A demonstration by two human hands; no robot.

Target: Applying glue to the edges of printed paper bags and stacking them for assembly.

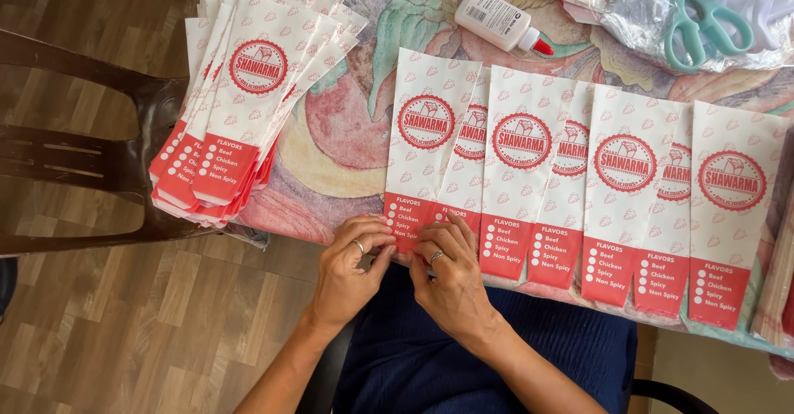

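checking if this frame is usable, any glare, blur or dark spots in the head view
Head view: soft, even daylight and sharp focus across the row of paper bags; mild glare on the clear plastic wrap under the scissors; both hands, left hand and right hand, crisp with faint shadows; the dark chair at the left edge is dimmer; slight wide-angle bending at the edges.

Home craft table, wood-look floor (99,323), patterned tablecloth (347,133) (fruit print), glue bottle (500,19), scissors (703,21)
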